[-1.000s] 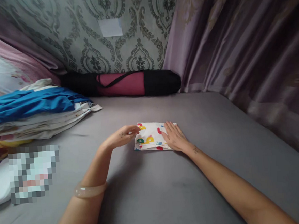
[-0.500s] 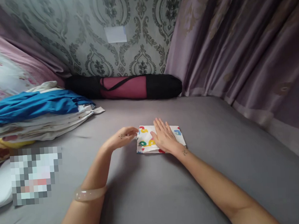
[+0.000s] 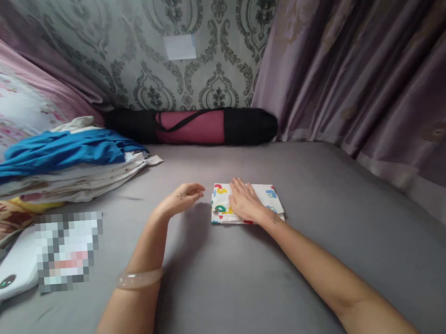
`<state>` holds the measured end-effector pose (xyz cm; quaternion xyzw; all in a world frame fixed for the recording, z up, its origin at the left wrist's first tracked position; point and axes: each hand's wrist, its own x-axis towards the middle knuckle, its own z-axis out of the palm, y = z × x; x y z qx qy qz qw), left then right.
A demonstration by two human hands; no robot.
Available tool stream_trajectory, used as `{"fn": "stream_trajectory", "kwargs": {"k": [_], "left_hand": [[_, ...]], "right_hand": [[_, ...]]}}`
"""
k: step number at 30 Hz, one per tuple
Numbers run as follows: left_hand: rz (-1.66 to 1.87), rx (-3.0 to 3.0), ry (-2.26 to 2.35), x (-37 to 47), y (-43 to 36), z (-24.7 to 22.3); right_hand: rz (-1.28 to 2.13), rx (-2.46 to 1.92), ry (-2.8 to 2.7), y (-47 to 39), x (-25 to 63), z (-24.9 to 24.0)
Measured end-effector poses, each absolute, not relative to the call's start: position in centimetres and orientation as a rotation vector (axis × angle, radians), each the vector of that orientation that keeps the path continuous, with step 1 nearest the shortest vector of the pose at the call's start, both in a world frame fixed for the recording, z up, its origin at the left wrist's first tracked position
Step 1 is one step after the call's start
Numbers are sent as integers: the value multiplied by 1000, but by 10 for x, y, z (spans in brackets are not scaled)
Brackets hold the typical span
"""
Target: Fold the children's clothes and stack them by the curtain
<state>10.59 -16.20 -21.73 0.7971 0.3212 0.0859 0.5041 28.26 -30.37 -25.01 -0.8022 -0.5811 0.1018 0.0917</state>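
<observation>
A small folded white cloth (image 3: 271, 196) printed with red, yellow, green and blue shapes lies on the grey sheet (image 3: 231, 288) of the bed. My right hand (image 3: 245, 204) rests flat on the cloth, palm down, covering its left and middle part. My left hand (image 3: 182, 198) hovers just left of the cloth with loosely curled fingers. It holds nothing and a narrow strip of grey sheet shows between it and the cloth. A pale bangle sits on my left forearm.
A stack of folded laundry (image 3: 62, 165) topped by a blue garment lies at the left. A pink and black rolled bag (image 3: 205, 127) lies along the patterned wall. Purple curtains (image 3: 373, 85) hang at the right. A white device (image 3: 8, 268) sits at the left edge.
My right hand has slid leftward across the cloth while pressing it. My left hand has let go of the cloth's left edge and drawn slightly away.
</observation>
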Motion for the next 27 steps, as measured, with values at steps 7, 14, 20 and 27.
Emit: {"fn": "stream_trajectory", "kwargs": {"k": [7, 14, 20, 27], "left_hand": [[284, 1925, 793, 107, -159, -221], [393, 1927, 801, 119, -166, -229], [352, 2092, 688, 136, -176, -249], [293, 2469, 733, 146, -199, -258]], "right_hand": [[156, -2254, -1763, -281, 232, -265], [451, -2146, -1785, -284, 236, -265], [420, -2161, -1678, -316, 279, -236], [85, -2491, -1585, -362, 321, -260]]}}
